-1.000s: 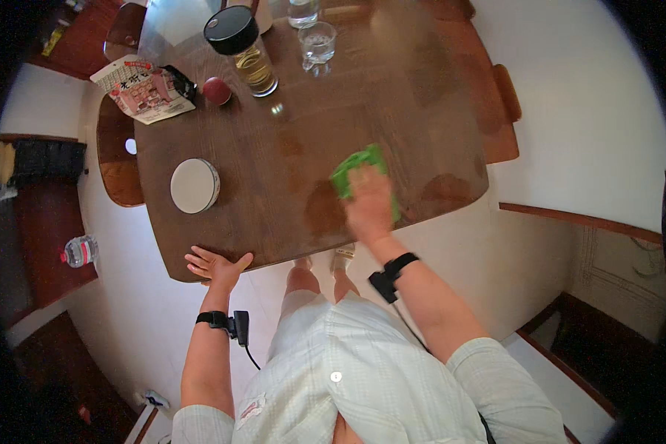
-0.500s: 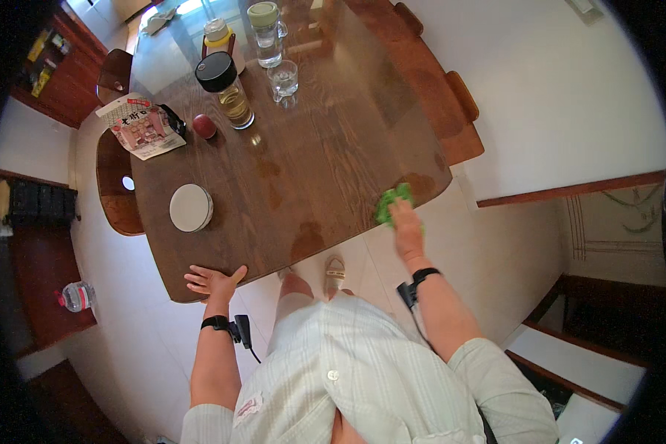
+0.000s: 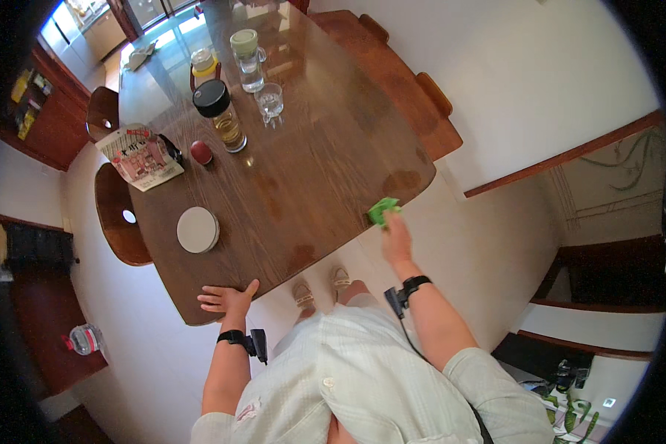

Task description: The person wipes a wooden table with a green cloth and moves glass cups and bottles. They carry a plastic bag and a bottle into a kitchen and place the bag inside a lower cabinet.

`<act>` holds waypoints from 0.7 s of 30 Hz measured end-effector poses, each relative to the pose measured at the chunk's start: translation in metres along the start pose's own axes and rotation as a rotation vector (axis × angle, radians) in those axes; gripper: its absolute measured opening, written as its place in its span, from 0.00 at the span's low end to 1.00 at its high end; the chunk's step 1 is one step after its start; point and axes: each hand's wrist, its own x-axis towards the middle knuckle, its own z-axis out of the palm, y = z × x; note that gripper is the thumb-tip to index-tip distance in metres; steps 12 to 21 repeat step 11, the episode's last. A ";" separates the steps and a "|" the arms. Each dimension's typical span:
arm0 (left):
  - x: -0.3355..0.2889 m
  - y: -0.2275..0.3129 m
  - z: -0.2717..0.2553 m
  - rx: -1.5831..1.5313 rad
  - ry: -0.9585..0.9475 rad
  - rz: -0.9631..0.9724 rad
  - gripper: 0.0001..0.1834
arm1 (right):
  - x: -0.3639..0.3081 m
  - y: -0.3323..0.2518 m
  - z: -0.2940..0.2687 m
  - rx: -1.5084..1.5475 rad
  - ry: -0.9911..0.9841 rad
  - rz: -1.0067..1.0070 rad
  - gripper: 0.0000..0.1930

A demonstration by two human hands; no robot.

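A dark brown wooden table fills the middle of the view, with damp patches on its top. At its near right edge my right hand grips a bunched green cloth, which lies at the rim of the tabletop. My left hand rests flat with spread fingers on the near left corner, holding nothing. A round white-lidded container stands just beyond it. Black straps with small devices circle both my wrists.
Farther back stand a black-lidded glass bottle, a green-lidded jug, a glass cup, a yellow-collared bottle, a red fruit and a printed bag. Chairs flank the left side; a wooden bench lies right.
My right hand and the green cloth have come slightly inward along the near edge, and less cloth shows. My left hand stays on the corner; the whole view has shifted a little.
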 end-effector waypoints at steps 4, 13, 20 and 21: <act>-0.018 0.022 -0.003 -0.009 -0.093 -0.003 0.86 | -0.008 -0.037 0.022 -0.157 -0.065 -0.212 0.25; -0.004 0.009 -0.005 0.062 -0.024 0.005 0.85 | 0.037 0.005 -0.009 -0.262 -0.183 -0.160 0.28; -0.004 0.009 -0.005 0.062 -0.024 0.005 0.85 | 0.037 0.005 -0.009 -0.262 -0.183 -0.160 0.28; -0.004 0.009 -0.005 0.062 -0.024 0.005 0.85 | 0.037 0.005 -0.009 -0.262 -0.183 -0.160 0.28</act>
